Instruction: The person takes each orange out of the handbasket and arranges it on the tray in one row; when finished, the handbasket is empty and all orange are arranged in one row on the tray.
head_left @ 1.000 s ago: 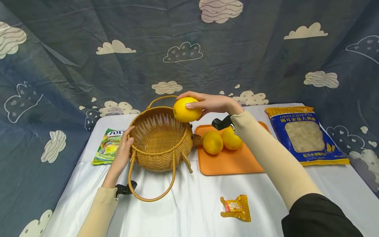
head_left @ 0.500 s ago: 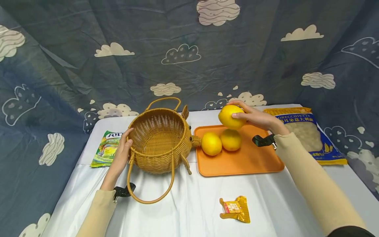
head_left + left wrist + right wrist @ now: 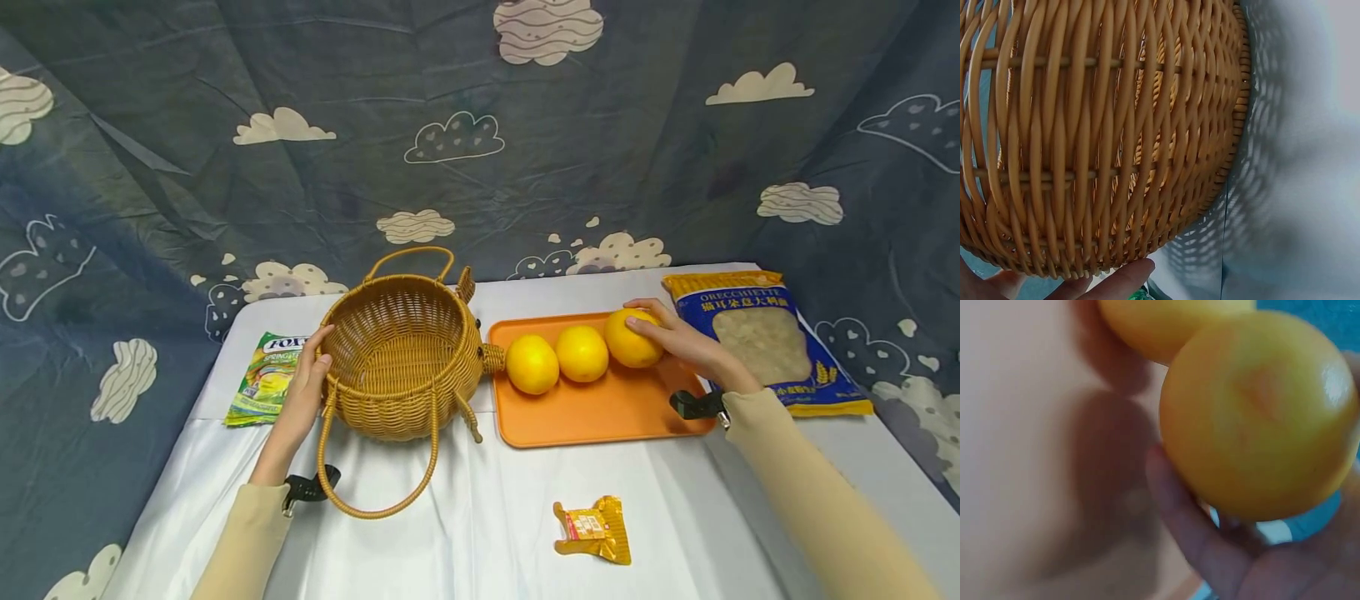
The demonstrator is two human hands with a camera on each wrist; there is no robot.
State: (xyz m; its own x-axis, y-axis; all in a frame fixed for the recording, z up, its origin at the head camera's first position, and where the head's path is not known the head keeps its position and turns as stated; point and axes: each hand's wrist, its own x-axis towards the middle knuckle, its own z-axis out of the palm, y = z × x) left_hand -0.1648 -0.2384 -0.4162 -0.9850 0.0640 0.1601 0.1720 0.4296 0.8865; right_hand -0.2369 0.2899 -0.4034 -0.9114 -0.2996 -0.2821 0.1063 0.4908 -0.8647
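My right hand [image 3: 678, 340] grips a yellow lemon [image 3: 632, 338] over the back right of the orange tray [image 3: 600, 421]. Whether this lemon touches the tray I cannot tell. Two more lemons lie in line to its left: the middle lemon [image 3: 582, 353] and the left lemon [image 3: 532, 364]. In the right wrist view, fingers and thumb curve round the held lemon [image 3: 1260, 419], with another lemon [image 3: 1166, 325] partly hidden behind it. My left hand [image 3: 300, 396] rests against the left side of the wicker basket [image 3: 408, 412], its fingertips [image 3: 1138, 269] touching the weave.
The basket has two loop handles, the front handle [image 3: 375, 512] lying toward me. A green soup packet [image 3: 262, 383] is left of it. A blue pasta bag [image 3: 765, 342] lies behind my right wrist. A small gold-wrapped snack [image 3: 592, 531] lies in front of the tray.
My right hand has carried the lemon from the basket's right rim rightward, then down to the tray beside the other two. The left hand has stayed against the basket.
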